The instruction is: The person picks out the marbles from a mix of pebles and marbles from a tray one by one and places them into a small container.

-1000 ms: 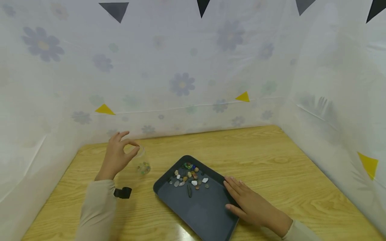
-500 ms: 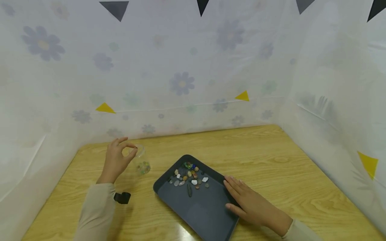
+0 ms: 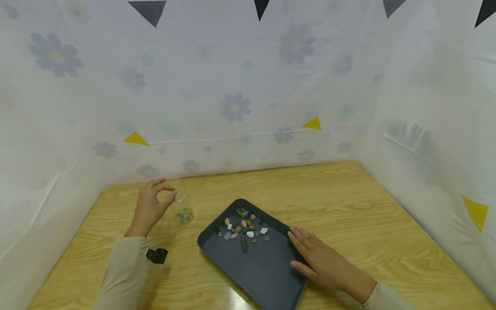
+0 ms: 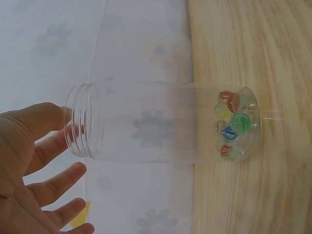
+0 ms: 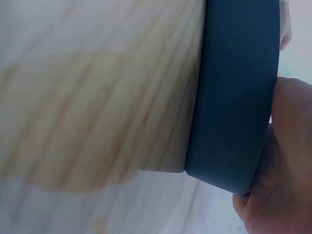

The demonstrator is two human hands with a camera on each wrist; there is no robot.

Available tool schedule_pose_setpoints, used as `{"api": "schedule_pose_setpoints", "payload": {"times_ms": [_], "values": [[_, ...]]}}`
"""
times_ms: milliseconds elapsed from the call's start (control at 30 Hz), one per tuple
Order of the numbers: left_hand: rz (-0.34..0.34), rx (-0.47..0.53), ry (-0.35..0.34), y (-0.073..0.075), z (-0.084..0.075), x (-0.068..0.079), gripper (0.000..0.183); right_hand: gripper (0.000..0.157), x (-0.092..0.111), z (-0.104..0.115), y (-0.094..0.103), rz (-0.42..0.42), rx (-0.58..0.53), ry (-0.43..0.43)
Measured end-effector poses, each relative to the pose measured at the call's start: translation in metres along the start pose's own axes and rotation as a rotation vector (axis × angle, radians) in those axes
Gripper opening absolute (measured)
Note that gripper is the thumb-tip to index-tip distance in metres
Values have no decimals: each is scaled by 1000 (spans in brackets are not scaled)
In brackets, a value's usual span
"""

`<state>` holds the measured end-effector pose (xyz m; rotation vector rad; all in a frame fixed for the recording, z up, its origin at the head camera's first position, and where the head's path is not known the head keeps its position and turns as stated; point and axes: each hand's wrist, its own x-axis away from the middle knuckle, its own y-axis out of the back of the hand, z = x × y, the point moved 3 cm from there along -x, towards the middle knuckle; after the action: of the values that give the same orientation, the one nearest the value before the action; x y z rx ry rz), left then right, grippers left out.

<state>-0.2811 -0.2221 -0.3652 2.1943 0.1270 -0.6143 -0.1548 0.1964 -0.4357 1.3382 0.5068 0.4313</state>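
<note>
My left hand [image 3: 150, 211] is at the mouth of a clear plastic jar [image 4: 141, 122], thumb and forefinger tips right at the threaded rim. Nothing shows between those fingertips, and the other fingers are loosely spread. Several glass marbles [image 4: 240, 124], green, blue and reddish among them, lie at the bottom of the upright jar. My right hand [image 3: 323, 262] rests on the right edge of a dark grey tray [image 3: 255, 275], fingers straight over its rim. In the right wrist view, the tray's outer wall [image 5: 234, 97] covers part of that hand.
Several pebbles [image 3: 250, 234] in white, brown and grey lie in the tray's far part, with glass marbles [image 3: 242, 212] in its far corner. Under everything is a wood-grain table [image 3: 348, 202]. Flowered white sheeting [image 3: 193, 86] hangs behind it and at both sides.
My left hand has come down slightly to the jar's rim. A small reddish marble seen between its fingertips half a second ago no longer shows there. The right hand and tray stayed put.
</note>
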Motion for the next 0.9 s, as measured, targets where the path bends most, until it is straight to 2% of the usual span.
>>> {"api": "schedule_pose_setpoints", "payload": {"times_ms": [267, 667, 767, 900], "values": [[3, 0, 7, 2, 0, -1, 19, 71, -2, -1, 2, 8, -19, 1], [-28, 22, -14, -2, 4, 0, 19, 72, -1, -1, -1, 9, -5, 12], [-52, 39, -27, -2, 0, -2, 21, 72, -1, -1, 0, 13, -9, 9], [-68, 65, -64, -4, -14, -7, 19, 72, -1, 0, 1, 20, -7, 6]]}}
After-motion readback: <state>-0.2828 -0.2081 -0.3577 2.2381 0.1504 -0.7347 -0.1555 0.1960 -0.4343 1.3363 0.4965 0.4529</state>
